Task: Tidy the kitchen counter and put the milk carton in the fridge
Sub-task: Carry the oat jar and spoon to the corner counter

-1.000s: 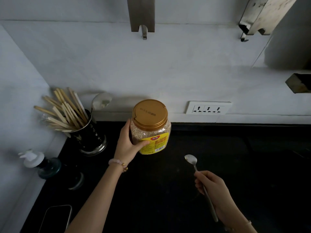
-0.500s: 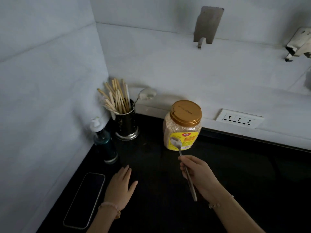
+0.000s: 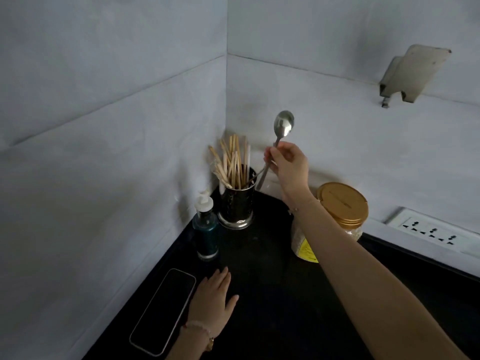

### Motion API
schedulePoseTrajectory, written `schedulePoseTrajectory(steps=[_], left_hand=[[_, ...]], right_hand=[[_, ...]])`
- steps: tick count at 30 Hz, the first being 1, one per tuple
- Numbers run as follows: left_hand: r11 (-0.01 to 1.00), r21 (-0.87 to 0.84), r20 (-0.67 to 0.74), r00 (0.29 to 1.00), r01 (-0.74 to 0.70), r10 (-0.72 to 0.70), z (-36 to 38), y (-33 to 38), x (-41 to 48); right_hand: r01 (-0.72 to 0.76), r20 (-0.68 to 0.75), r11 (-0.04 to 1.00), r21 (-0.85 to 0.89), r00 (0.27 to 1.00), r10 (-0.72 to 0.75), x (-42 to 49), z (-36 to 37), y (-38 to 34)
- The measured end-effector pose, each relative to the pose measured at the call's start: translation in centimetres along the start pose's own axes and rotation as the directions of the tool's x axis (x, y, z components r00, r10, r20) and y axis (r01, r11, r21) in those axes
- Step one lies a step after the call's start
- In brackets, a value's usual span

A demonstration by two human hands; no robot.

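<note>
While the left hand [image 3: 211, 300] is laid flat and open on the table [image 3: 272, 294], the spoon [image 3: 284, 123] is pinched by the right hand [image 3: 288, 165], nearly upright, bowl up, handle pointed down toward the holder [image 3: 237, 203] below it.

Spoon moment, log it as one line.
right hand: holds spoon, handle down beside utensil holder | left hand: flat on counter | jar: lidded

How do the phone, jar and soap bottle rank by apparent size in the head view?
1. phone and jar look alike: the phone lies nearer, the forearm hides part of the jar.
2. soap bottle: clearly smallest.
</note>
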State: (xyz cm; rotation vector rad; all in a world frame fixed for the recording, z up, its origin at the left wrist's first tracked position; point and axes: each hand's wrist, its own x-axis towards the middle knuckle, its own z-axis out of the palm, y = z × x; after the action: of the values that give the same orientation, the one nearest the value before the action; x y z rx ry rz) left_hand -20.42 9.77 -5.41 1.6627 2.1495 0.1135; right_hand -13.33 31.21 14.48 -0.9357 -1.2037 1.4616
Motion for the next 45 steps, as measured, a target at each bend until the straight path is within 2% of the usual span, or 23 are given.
schedulePoseTrajectory(steps=[2,5,8,12,16,19,21,24,28,31,36,41,45], left_hand=[[1.0,0.011,-0.006,1.0,0.007,-0.007,0.2,0.1,0.0],[1.0,0.017,-0.023,1.0,0.018,-0.018,0.4,0.2,-0.1],[1.0,0.015,-0.029,0.999,0.019,-0.019,0.6,0.2,-0.1],[1.0,0.026,-0.03,0.999,0.012,-0.011,0.7,0.2,-0.1],[1.0,0.019,-0.028,0.999,0.021,-0.021,0.6,0.3,-0.1],[1.0,0.022,-0.025,0.999,0.022,-0.021,0.5,0.3,-0.1],[0.999,0.027,-0.02,0.999,0.026,-0.025,0.3,0.4,0.0],[0.999,0.033,-0.01,1.0,0.03,-0.029,0.3,0.4,0.1],[0.999,0.027,0.0,1.0,0.029,-0.029,0.4,0.3,0.0],[0.999,0.033,0.001,1.0,0.025,-0.025,0.4,0.4,0.0],[0.999,0.045,0.025,1.0,0.014,-0.015,0.0,0.6,-0.1],[0.994,0.106,0.048,0.999,-0.007,0.002,-0.8,0.8,-0.4],[0.997,0.07,0.101,0.995,-0.015,0.008,-1.6,2.2,-2.0]], right_hand=[[0.047,0.019,0.998,-0.04,0.999,-0.047,0.7,1.3,0.4],[0.046,0.042,0.993,-0.108,0.998,-0.041,1.1,2.2,2.1],[0.039,0.067,0.965,-0.26,0.998,-0.022,1.3,2.0,4.7],[0.04,0.116,0.89,-0.454,0.993,0.015,0.7,0.7,7.1],[0.13,0.111,0.772,-0.622,0.991,-0.078,0.3,0.3,7.1],[0.126,0.122,0.712,-0.69,0.991,-0.057,0.4,0.3,7.4],[0.102,0.138,0.705,-0.702,0.99,-0.007,0.5,0.1,7.9],[0.044,0.154,0.771,-0.635,0.986,0.071,0.5,-0.5,8.3],[0.046,0.168,0.806,-0.589,0.983,0.067,-0.2,-1.8,8.3],[-0.014,0.139,0.821,-0.571,0.984,0.113,-2.0,-3.9,8.3],[-0.119,0.136,0.775,-0.621,0.957,0.256,-8.6,-10.0,8.1],[-0.277,-0.032,0.656,-0.702,0.932,0.36,-17.9,-17.4,8.8],[-0.449,-0.212,0.631,-0.633,0.884,0.417,-25.5,-21.6,9.6]])
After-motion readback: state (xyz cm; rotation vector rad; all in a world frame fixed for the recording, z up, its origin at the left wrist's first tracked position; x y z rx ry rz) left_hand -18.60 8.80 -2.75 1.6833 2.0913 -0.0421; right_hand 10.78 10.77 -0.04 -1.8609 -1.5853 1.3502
